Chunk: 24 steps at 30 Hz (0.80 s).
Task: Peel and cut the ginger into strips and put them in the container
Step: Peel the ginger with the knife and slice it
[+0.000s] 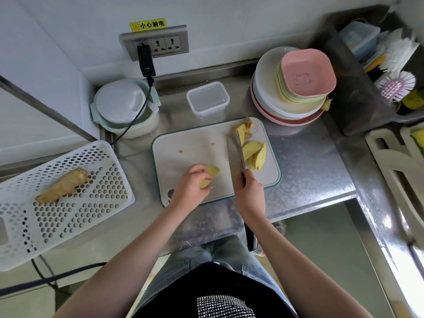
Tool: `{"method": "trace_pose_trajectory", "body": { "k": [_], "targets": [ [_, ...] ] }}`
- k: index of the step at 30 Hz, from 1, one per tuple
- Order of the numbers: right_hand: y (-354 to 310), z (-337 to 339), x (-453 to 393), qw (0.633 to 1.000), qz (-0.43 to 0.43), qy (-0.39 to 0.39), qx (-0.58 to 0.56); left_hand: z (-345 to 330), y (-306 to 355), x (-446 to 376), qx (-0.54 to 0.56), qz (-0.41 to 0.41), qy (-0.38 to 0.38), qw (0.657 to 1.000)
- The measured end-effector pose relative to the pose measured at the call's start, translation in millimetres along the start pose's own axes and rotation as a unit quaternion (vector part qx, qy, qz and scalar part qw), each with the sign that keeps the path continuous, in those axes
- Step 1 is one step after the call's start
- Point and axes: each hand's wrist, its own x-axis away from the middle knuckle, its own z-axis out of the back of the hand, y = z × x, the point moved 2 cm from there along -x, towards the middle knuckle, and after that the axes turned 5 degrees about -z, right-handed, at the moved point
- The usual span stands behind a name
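Observation:
On the white cutting board (183, 143) my left hand (191, 185) grips a peeled yellow ginger piece (210, 175). My right hand (249, 191) holds the knife (236, 154) by its handle, blade lying flat and pointing away along the board. Several peeled ginger slices (255, 154) lie right of the blade, with peel scraps (245, 127) at the board's far corner. An empty clear container (207, 99) stands behind the board. An unpeeled ginger root (63, 185) lies in the white perforated basket (68, 223) at the left.
A stack of plates and bowls (296, 88) sits at the back right. A lidded round container (124, 109) with a black cable across it stands at the back left. A sink tub (358, 88) with brushes is at the far right. The steel counter's edge (309, 207) runs close below the board.

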Motion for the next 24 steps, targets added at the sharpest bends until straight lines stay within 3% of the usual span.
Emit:
{"method": "trace_pose_trajectory", "body": {
  "k": [2, 4, 7, 11, 14, 16, 18, 21, 24],
  "targets": [
    [1.1, 2.9, 2.6, 0.996, 0.026, 0.020, 0.085, -5.9, -0.3, 7.7, -0.019, 0.006, -0.032, 0.999],
    [1.8, 6.3, 4.1, 0.978, 0.078, 0.048, 0.187, -6.3, 0.1, 12.1, -0.020, 0.018, -0.016, 1.000],
    [4.2, 11.0, 3.4, 0.943, 0.144, 0.072, 0.292, 3.1, 5.5, 13.7, -0.016, 0.036, 0.079, 0.996],
    [8.6, 19.5, 0.0, 0.913, 0.156, 0.043, 0.374, 20.8, 13.2, 6.5, -0.022, 0.000, 0.234, 0.972],
    [11.5, 21.3, -0.6, 0.910, 0.172, 0.053, 0.373, 26.2, 23.0, -8.2, -0.079, -0.068, 0.254, 0.962],
    [14.9, 18.7, -0.4, 0.906, 0.180, 0.064, 0.379, 24.2, 28.2, -23.4, -0.114, -0.109, 0.192, 0.969],
    [17.1, 18.7, -0.7, 0.902, 0.188, 0.077, 0.381, 16.9, 30.0, -41.2, -0.142, -0.123, 0.046, 0.981],
    [15.0, 22.4, -0.2, 0.897, 0.224, 0.098, 0.369, 4.4, 32.1, -60.4, -0.156, -0.093, -0.150, 0.972],
    [15.3, 25.2, -0.5, 0.894, 0.250, 0.104, 0.356, 1.2, 31.7, -71.2, -0.131, -0.066, -0.196, 0.970]
  ]
}}
